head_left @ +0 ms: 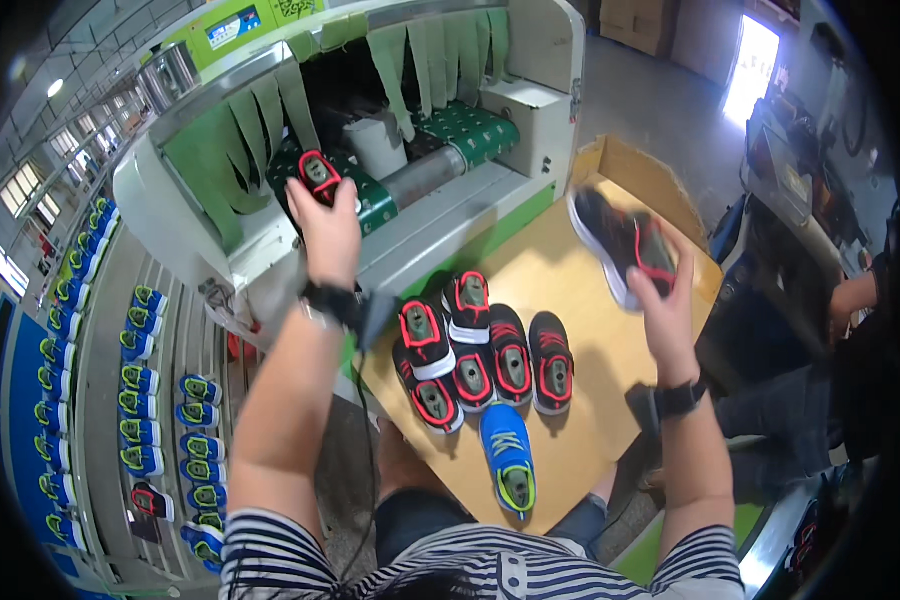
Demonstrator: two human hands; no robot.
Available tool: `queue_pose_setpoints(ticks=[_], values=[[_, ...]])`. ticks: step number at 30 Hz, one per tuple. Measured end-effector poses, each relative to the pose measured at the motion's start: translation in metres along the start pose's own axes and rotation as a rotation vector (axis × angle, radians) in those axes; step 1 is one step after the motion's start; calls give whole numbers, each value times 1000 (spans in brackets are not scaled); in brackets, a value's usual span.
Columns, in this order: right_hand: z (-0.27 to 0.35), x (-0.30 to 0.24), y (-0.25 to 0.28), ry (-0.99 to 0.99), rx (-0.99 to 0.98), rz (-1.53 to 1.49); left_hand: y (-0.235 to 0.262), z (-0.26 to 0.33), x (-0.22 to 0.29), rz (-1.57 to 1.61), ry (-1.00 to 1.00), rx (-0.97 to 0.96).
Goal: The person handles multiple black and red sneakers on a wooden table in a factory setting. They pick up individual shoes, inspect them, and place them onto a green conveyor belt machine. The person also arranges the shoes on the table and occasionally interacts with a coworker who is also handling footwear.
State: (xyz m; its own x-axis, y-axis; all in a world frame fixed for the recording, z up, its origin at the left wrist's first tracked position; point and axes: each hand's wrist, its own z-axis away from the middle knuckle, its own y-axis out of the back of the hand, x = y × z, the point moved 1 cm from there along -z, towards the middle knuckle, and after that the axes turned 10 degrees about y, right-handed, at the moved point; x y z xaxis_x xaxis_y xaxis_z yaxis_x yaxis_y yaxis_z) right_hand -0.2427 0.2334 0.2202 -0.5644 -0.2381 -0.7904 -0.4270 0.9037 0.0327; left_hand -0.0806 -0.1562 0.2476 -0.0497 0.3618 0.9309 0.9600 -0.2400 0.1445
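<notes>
At the mouth of the machine, my left hand [328,230] grips the heel end of a black sneaker with red trim [317,172], over the green conveyor belt [374,205]. My right hand [667,315] holds up another black and red sneaker [608,228], white sole facing left, above the right side of the tan table [595,365]. Between my arms stands a cluster of several black and red sneakers [511,358], some resting on others, with dark green lasts inside. Nearest my body lies one blue sneaker with lime trim [508,455].
Green curtain strips [410,75] hang over the machine opening, where a white cylinder [375,145] stands. Racks of blue sneakers [140,405] run along the left. A cardboard edge [660,195] borders the table's far right. Another person's arm [855,300] shows at the right.
</notes>
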Motion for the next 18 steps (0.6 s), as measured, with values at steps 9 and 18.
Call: queue_pose_setpoints(ticks=[9, 18], values=[[-216, 111, -194, 318, -229, 445, -16, 197, -16, -764, -396, -404], [-128, 83, -191, 360, -573, 837, 18, 209, -38, -481, -130, -405]])
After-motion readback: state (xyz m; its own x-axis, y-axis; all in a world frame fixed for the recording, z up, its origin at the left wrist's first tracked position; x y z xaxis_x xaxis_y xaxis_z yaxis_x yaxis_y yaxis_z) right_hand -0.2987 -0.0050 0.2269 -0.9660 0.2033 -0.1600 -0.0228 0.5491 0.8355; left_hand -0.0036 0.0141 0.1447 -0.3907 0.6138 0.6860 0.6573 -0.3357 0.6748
